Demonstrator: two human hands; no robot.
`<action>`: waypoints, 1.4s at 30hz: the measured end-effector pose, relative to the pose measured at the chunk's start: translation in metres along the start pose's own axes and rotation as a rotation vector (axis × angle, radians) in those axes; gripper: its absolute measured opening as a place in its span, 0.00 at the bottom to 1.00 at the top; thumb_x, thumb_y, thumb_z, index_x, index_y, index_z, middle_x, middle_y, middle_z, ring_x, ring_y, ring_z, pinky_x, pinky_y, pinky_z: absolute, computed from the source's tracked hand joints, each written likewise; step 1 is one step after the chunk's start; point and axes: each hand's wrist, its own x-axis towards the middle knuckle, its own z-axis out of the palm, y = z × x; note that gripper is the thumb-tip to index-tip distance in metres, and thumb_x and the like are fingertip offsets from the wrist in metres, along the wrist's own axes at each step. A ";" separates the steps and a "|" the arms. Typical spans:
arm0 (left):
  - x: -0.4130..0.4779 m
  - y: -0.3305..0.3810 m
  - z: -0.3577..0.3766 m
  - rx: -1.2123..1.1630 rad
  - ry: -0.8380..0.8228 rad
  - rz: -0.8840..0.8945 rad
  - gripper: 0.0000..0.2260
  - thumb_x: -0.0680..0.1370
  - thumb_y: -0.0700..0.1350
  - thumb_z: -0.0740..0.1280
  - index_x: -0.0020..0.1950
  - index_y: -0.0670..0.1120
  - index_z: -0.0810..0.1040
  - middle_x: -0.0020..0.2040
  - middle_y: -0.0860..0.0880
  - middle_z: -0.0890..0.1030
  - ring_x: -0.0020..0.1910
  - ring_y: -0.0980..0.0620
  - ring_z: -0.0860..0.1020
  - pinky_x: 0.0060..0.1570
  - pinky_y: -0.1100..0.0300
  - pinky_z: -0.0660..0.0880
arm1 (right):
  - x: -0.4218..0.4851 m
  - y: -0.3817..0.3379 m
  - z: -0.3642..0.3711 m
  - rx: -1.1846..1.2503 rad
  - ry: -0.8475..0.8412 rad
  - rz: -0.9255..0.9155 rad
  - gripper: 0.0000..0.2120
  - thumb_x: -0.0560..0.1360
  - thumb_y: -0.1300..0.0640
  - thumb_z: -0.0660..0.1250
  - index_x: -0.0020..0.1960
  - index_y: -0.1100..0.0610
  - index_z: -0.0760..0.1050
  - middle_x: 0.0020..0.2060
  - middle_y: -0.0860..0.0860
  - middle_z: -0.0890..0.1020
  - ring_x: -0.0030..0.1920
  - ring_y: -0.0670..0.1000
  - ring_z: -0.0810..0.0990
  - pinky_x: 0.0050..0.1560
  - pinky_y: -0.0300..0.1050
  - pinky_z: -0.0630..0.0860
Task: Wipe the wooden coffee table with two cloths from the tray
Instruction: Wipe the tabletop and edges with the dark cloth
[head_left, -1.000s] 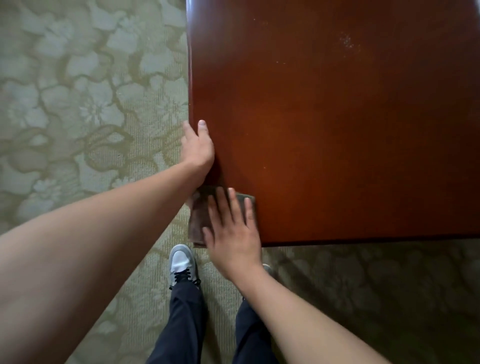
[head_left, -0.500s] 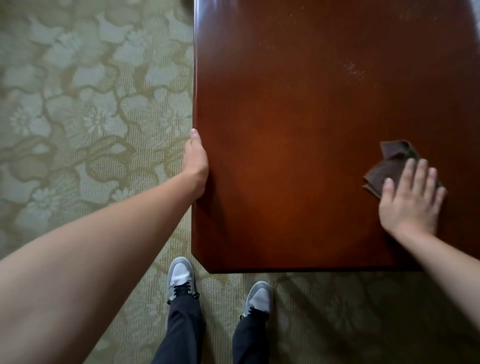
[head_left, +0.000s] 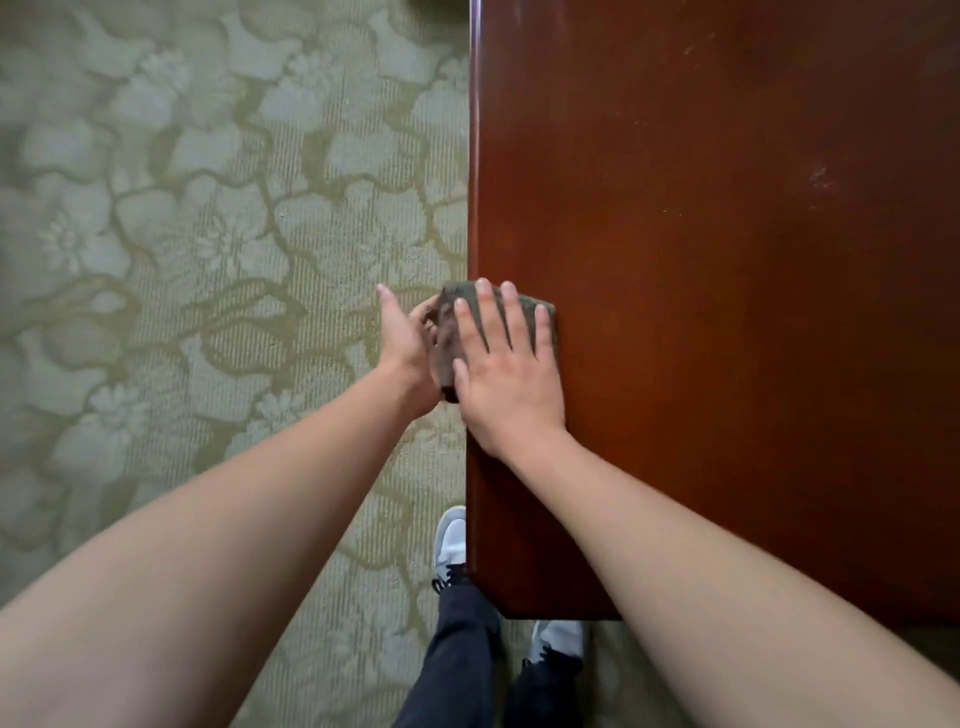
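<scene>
Cloth (head_left: 448, 338) mostly hidden under flat, released right hand (head_left: 506, 387) at table (head_left: 727, 364) edge; left hand's (head_left: 402, 343) grip unclear.

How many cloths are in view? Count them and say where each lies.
1: a brown cloth at the table's left edge, under the right hand. A second may be hidden beneath.

The right hand (head_left: 506, 379) lies flat on the cloth (head_left: 524, 312), pressing it onto the coffee table (head_left: 727, 312) at the table's left edge. The cloth hangs partly over that edge, and the left hand (head_left: 408, 343) stands just left of it, off the table, cupped against the overhanging part. Left of both hands lies the carpet (head_left: 182, 260). Nearer the person, below the 2 hands, 2 shoes (head_left: 451, 545) stand on the carpet by the table's near left corner.
</scene>
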 end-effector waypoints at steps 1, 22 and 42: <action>0.006 0.005 -0.005 -0.029 0.008 0.004 0.41 0.79 0.73 0.41 0.72 0.47 0.75 0.64 0.43 0.81 0.64 0.43 0.80 0.60 0.46 0.78 | 0.016 0.000 -0.002 -0.002 0.003 0.010 0.32 0.86 0.46 0.53 0.86 0.54 0.49 0.86 0.54 0.48 0.85 0.57 0.45 0.82 0.62 0.40; 0.008 0.051 0.014 0.251 0.085 0.143 0.32 0.83 0.68 0.42 0.70 0.51 0.75 0.65 0.48 0.78 0.63 0.49 0.76 0.69 0.46 0.69 | 0.018 -0.006 -0.010 -0.063 -0.062 0.066 0.38 0.76 0.47 0.52 0.84 0.59 0.56 0.83 0.55 0.61 0.83 0.57 0.59 0.82 0.62 0.55; 0.003 -0.051 0.138 1.466 0.711 0.509 0.32 0.83 0.63 0.43 0.84 0.51 0.44 0.84 0.39 0.44 0.83 0.39 0.47 0.76 0.35 0.54 | -0.026 0.315 -0.058 -0.036 -0.067 0.689 0.33 0.85 0.44 0.40 0.85 0.59 0.39 0.84 0.57 0.39 0.84 0.57 0.36 0.82 0.66 0.42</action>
